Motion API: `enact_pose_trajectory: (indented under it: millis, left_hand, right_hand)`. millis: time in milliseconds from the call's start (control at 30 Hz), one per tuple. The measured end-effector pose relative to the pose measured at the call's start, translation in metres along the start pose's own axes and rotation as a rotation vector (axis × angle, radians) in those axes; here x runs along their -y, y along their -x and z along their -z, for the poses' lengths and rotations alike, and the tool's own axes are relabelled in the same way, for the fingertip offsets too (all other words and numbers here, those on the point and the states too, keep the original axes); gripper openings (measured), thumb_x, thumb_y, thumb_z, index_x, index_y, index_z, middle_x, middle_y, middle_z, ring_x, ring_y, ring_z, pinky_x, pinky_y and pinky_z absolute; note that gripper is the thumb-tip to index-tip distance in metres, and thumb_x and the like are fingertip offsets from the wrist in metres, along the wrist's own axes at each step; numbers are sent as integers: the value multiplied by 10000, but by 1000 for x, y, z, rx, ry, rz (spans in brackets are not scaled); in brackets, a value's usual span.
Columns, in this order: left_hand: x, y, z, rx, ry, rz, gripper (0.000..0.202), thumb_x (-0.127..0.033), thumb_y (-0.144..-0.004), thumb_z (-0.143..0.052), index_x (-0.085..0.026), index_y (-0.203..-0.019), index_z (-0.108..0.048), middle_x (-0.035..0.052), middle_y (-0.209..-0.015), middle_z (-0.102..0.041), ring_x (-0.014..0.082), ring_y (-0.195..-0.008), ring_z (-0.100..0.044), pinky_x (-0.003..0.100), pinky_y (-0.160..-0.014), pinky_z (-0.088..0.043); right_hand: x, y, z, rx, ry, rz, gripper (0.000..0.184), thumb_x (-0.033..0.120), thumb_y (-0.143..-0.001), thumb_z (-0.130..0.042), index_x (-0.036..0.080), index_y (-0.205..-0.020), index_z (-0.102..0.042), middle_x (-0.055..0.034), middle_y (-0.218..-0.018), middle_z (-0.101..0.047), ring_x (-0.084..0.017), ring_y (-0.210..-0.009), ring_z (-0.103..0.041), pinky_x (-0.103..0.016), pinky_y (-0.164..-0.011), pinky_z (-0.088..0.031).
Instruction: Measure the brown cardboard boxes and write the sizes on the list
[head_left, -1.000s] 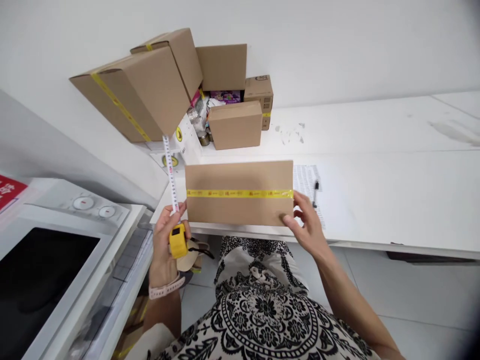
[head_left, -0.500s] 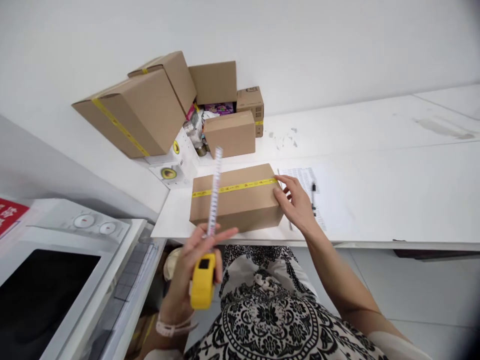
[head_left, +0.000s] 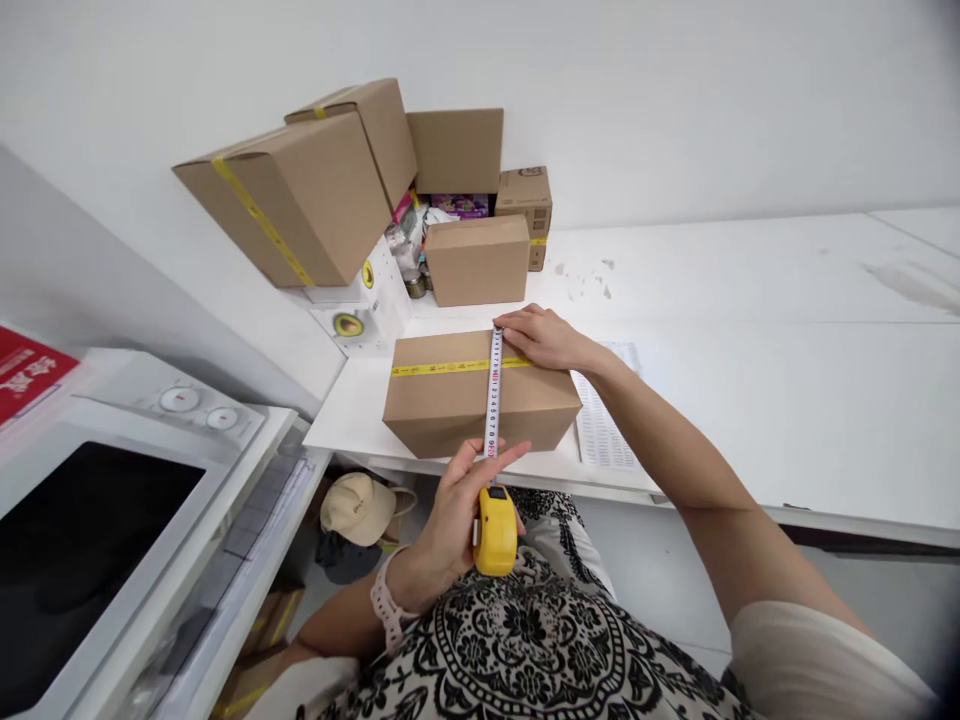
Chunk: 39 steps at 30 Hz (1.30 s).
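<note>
A taped cardboard box (head_left: 450, 400) lies on the white table in front of me. Across its top, from the far edge to the near one, runs the blade of a yellow tape measure (head_left: 496, 535). My left hand (head_left: 457, 510) holds the case just off the table's front edge, with the index finger stretched across the blade. At the box's far edge, my right hand (head_left: 544, 338) pinches the blade's end, the other fingers resting over the box top. Beneath the right forearm lies a printed sheet (head_left: 607, 430), partly hidden.
Stacked cardboard boxes (head_left: 300, 200) rest on a white avocado-print carton (head_left: 360, 320) at back left. A smaller box (head_left: 478, 262) stands in front of an open carton (head_left: 457, 150) of packets. A microwave (head_left: 97, 540) is at left, and a beige cap (head_left: 358, 508) lies below the table.
My left hand has brought the tape measure right, laying its blade over the box. My right hand has moved from the box's right end to the blade's tip at the far edge.
</note>
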<state>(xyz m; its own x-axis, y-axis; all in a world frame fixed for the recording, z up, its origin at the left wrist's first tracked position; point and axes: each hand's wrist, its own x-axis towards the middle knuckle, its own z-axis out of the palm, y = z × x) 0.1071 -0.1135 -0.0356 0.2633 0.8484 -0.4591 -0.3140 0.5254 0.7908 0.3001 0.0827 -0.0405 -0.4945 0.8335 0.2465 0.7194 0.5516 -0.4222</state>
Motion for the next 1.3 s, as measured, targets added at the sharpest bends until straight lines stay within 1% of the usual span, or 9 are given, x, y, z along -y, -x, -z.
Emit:
enact_pose_trajectory:
  millis: [133, 267, 367, 467, 567, 733, 867, 1033, 1300]
  left_hand:
    - [2, -1, -5, 43, 72, -12, 525, -396, -792, -766, -208, -1210, -512, 164, -1370, -651, 100, -431, -631, 243, -392, -464]
    - [8, -1, -10, 120, 156, -11, 510, -363, -825, -741, -238, -1238, -469, 150, -1381, -651, 109, -449, -646, 247, -406, -486]
    - [12, -5, -13, 120, 189, -29, 519, -348, -826, -742, -241, -1243, -452, 148, -1318, -689, 114, -440, -642, 248, -405, -487]
    - [14, -11, -12, 77, 204, -67, 453, -346, -829, -737, -234, -1171, -462, 139, -1265, -714, 106, -428, -629, 233, -392, -464]
    - [15, -15, -11, 40, 209, -92, 401, -364, -842, -727, -229, -1110, -461, 136, -1259, -711, 99, -430, -622, 229, -391, -455]
    - [16, -18, -11, 41, 198, -111, 397, -358, -828, -731, -228, -1091, -463, 108, -1229, -715, 103, -444, -628, 231, -391, -460]
    - [15, -19, -12, 40, 187, -115, 386, -351, -825, -736, -226, -1080, -474, 95, -1177, -721, 100, -448, -624, 230, -390, -457]
    - [14, -19, -12, 38, 180, -110, 404, -371, -814, -752, -230, -1082, -484, 79, -1113, -727, 102, -451, -626, 217, -383, -446]
    - [14, -20, -11, 44, 168, -110, 423, -396, -804, -774, -231, -1073, -492, 66, -1045, -722, 104, -457, -631, 205, -377, -450]
  right_hand:
    - [1, -9, -1, 66, -75, 13, 456, 314, -996, -380, 172, -1303, -685, -105, -1301, -702, -311, -1204, -595, -464, -1052, -437]
    - [1, -11, -1, 86, -258, -16, 452, 377, -999, -409, 172, -1249, -724, -99, -1268, -723, -278, -1153, -656, -405, -1024, -475]
    - [1, -10, -3, 65, -323, -103, 445, 457, -994, -442, 223, -1226, -741, -62, -1289, -718, -285, -1173, -655, -424, -1033, -474]
    - [1, -8, -3, 55, -311, -161, 467, 530, -986, -452, 247, -1199, -756, -50, -1268, -728, -295, -1155, -660, -436, -1023, -478]
    - [2, -8, -2, 60, -306, -217, 566, 633, -979, -406, 247, -1174, -771, -64, -1245, -735, -313, -1140, -662, -449, -1016, -474]
    - [4, -8, 0, 49, -366, -314, 764, 791, -929, -291, 254, -1154, -786, -91, -1238, -732, -337, -1141, -656, -471, -1027, -456]
    - [5, -7, 0, 37, -387, -329, 799, 825, -907, -266, 269, -1135, -792, -83, -1240, -730, -336, -1152, -646, -483, -1045, -441]
    - [6, -6, 1, 29, -386, -300, 808, 824, -909, -253, 268, -1138, -792, -91, -1244, -728, -338, -1175, -637, -500, -1067, -422]
    - [6, -6, 0, 27, -375, -311, 810, 827, -906, -253, 269, -1138, -793, -90, -1238, -729, -344, -1170, -636, -496, -1050, -430]
